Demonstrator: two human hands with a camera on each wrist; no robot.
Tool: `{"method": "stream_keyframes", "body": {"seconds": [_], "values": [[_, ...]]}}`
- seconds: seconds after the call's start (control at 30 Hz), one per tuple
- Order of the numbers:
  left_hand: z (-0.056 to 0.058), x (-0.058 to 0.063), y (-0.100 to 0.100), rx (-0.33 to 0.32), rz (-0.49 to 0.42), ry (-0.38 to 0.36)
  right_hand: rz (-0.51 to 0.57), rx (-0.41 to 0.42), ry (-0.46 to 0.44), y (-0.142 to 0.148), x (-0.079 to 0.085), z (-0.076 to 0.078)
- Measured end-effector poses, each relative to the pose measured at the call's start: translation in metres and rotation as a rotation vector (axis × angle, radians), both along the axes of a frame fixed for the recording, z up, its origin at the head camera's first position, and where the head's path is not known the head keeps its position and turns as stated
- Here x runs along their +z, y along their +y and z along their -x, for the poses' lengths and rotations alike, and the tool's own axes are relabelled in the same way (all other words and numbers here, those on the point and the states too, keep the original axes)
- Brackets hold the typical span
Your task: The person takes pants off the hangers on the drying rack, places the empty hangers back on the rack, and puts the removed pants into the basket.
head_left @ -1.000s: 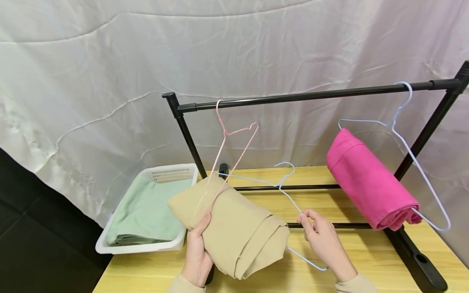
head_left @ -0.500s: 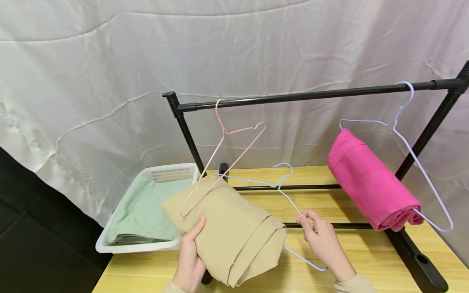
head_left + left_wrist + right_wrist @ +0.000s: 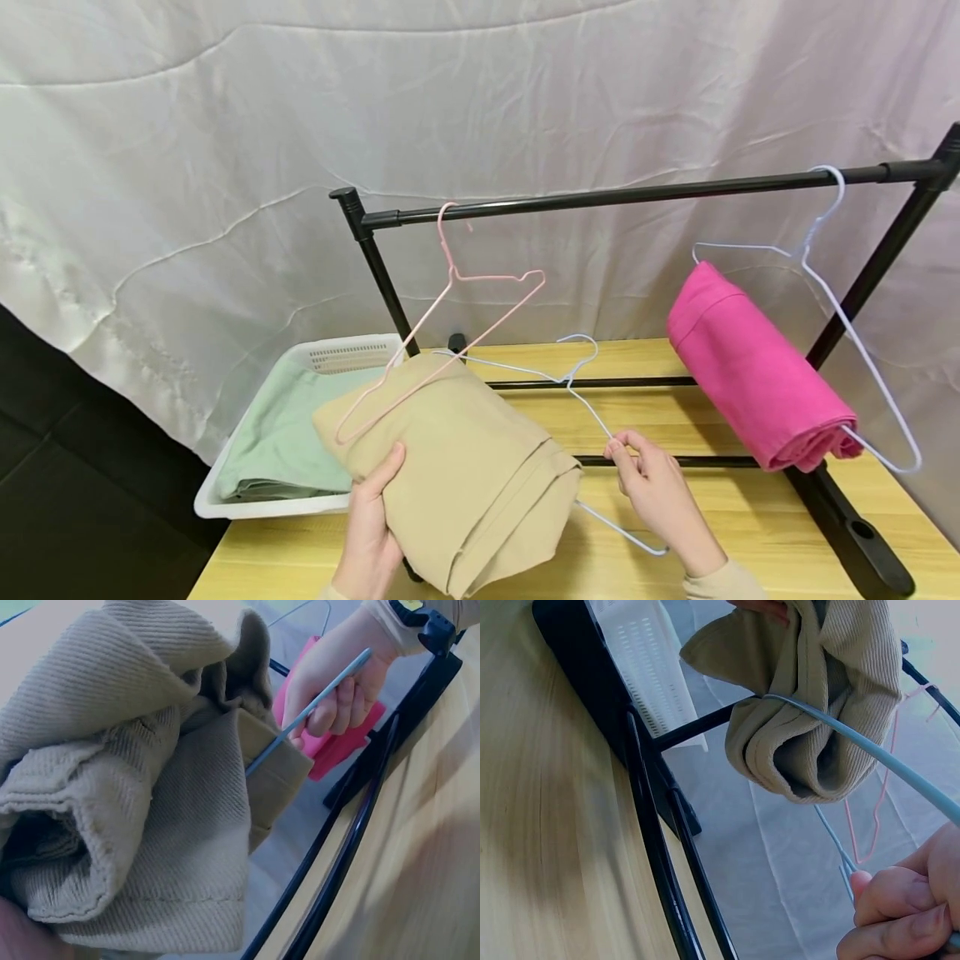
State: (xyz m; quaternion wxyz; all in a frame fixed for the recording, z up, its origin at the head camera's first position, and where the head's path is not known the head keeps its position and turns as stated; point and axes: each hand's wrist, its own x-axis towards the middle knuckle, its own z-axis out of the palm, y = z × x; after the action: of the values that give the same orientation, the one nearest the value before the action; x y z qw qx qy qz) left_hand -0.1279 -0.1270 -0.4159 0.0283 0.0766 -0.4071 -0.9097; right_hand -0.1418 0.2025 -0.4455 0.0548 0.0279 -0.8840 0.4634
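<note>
Both sleeves (image 3: 726,582) were plain pale beige; over the right cuff (image 3: 397,626) sat a chunky black band (image 3: 438,631) with a yellow patch (image 3: 411,604).

Head cam bright, wrist cams dimmer, bluish

2 hands (image 3: 369,529) (image 3: 658,492) grip, well apart.
</note>
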Motion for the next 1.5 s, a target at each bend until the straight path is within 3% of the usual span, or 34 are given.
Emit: {"method": "stream_keyframes", "body": {"seconds": [0.4,0.67,0.93,1.13,1.27,1.5], "values": [[-0.001,0.014,-0.017,-0.044,0.057,0.044,0.021,0.002,0.027,-0.004,-0.003,-0.002],[-0.002,0.008,-0.033,-0.087,0.089,0.028,0.0,-0.002,0.02,-0.01,0.001,-0.001],[-0.001,0.001,-0.046,-0.086,0.103,-0.013,0.027,0.008,0.019,-0.013,-0.003,0.001],[-0.006,0.004,-0.062,-0.109,0.198,-0.094,0.035,0.022,0.014,-0.016,-0.004,0.002],[-0.008,0.011,-0.074,-0.125,0.292,-0.104,0.031,0.018,0.022,-0.015,-0.003,0.001],[-0.005,0.029,-0.099,-0.088,0.432,-0.125,0.032,0.009,0.03,-0.013,0.001,0.001]]}}
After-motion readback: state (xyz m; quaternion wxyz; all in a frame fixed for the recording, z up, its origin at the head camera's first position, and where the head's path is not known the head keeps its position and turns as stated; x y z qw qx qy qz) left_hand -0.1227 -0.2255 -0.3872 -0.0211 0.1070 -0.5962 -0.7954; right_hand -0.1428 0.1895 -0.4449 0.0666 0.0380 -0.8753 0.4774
